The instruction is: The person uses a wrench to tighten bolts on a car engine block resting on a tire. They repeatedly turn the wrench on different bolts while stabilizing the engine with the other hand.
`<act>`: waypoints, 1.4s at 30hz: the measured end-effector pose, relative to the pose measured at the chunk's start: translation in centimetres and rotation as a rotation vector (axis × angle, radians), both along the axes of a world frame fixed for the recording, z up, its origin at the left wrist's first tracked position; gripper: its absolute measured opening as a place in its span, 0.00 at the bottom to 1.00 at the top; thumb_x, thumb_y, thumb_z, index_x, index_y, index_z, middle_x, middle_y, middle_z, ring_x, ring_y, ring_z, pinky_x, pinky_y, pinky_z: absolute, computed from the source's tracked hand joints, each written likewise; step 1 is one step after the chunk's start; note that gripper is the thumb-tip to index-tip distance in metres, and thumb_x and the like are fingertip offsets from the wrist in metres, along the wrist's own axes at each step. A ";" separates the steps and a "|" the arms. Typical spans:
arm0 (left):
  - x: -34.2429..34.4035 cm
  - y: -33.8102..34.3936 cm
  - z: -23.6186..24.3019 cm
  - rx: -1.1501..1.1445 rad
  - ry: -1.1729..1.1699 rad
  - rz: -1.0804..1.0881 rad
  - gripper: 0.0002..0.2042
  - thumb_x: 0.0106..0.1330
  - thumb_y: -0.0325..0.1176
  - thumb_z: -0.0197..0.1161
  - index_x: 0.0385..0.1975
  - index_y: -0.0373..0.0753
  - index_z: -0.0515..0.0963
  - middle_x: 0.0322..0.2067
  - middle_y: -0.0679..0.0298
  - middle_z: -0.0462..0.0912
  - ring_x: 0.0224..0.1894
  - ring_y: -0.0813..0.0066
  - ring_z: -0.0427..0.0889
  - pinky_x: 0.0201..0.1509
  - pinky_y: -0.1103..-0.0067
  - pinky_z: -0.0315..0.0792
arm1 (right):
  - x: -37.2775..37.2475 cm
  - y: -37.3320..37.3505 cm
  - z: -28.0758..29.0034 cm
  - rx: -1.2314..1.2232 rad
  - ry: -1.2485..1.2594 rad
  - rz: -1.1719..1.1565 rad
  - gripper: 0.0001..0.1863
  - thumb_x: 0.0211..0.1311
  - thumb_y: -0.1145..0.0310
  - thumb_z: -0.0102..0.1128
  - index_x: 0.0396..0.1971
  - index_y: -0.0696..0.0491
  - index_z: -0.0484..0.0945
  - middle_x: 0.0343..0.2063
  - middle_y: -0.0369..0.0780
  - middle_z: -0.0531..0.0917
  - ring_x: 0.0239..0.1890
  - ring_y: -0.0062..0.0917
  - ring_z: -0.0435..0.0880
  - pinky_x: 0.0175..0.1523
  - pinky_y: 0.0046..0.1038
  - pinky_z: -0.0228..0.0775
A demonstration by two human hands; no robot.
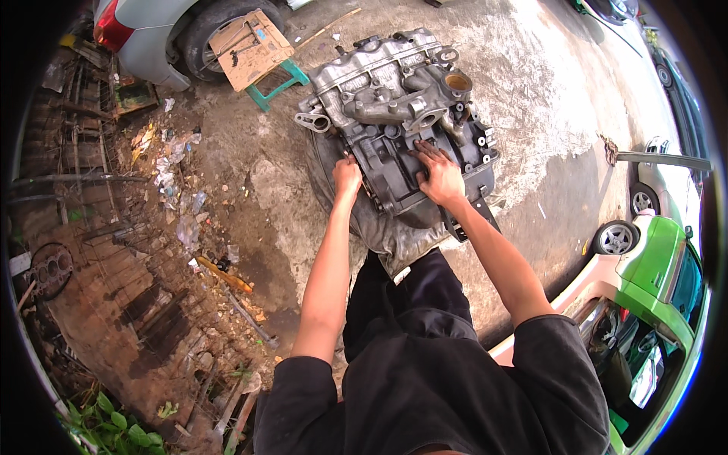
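- Near: grey cloth (406,249) under the engine (379,98), probably as padding.
- My left hand (348,176) curls at the engine's left edge; I can't tell if it's gripping.
- My right hand (441,180) lies spread on top, grasping nothing, seemingly for steadiness.
- Far left: green stool (293,74), perhaps keeping tools (246,51) handy.

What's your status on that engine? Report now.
Left hand curled at left edge of engine, contents hidden. Right hand open, resting on it. Manifold just beyond right hand.
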State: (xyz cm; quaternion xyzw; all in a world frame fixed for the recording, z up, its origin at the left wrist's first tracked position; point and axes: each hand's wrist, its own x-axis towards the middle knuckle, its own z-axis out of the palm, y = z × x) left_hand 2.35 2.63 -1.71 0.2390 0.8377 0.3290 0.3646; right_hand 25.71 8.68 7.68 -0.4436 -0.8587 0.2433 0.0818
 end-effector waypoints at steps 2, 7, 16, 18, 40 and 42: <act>0.0 0.1 0.5 -0.023 -0.059 0.024 0.23 0.78 0.44 0.51 0.34 0.26 0.80 0.32 0.36 0.83 0.43 0.36 0.84 0.43 0.54 0.72 | -0.1 0.0 0.1 -0.003 0.009 -0.001 0.31 0.52 0.71 0.60 0.61 0.45 0.77 0.69 0.36 0.72 0.73 0.28 0.66 0.78 0.39 0.56; 1.1 -1.0 0.7 0.045 -0.020 0.061 0.24 0.78 0.44 0.51 0.28 0.26 0.77 0.28 0.39 0.81 0.37 0.36 0.81 0.40 0.54 0.70 | -0.2 0.0 0.3 0.009 0.001 0.002 0.31 0.51 0.72 0.60 0.60 0.45 0.78 0.68 0.38 0.73 0.72 0.31 0.68 0.77 0.41 0.58; 6.2 -8.6 3.9 0.504 0.229 -0.151 0.17 0.81 0.40 0.47 0.32 0.33 0.71 0.24 0.55 0.72 0.26 0.63 0.76 0.31 0.68 0.68 | -0.1 0.0 0.3 -0.007 -0.011 0.002 0.30 0.53 0.70 0.60 0.61 0.45 0.77 0.69 0.35 0.72 0.73 0.27 0.66 0.78 0.39 0.55; 7.5 -11.4 4.4 0.573 0.274 -0.306 0.11 0.78 0.33 0.47 0.35 0.33 0.71 0.30 0.53 0.74 0.30 0.58 0.78 0.34 0.67 0.71 | -0.1 -0.1 0.3 -0.005 -0.007 0.003 0.30 0.53 0.70 0.61 0.61 0.45 0.77 0.69 0.35 0.72 0.73 0.27 0.66 0.78 0.39 0.55; -2.0 -6.3 0.7 0.369 -0.618 0.294 0.19 0.81 0.47 0.50 0.33 0.37 0.73 0.20 0.74 0.64 0.20 0.85 0.62 0.24 0.82 0.57 | -0.1 -0.1 0.4 -0.020 -0.011 -0.010 0.31 0.52 0.70 0.60 0.61 0.45 0.77 0.69 0.35 0.72 0.73 0.28 0.66 0.78 0.38 0.56; -2.7 -5.1 0.7 0.289 -0.669 0.200 0.18 0.80 0.47 0.52 0.35 0.37 0.72 0.19 0.75 0.63 0.19 0.84 0.62 0.23 0.82 0.56 | -0.2 -0.2 0.4 -0.012 -0.012 -0.004 0.31 0.53 0.70 0.61 0.61 0.45 0.77 0.69 0.35 0.72 0.73 0.29 0.66 0.78 0.38 0.56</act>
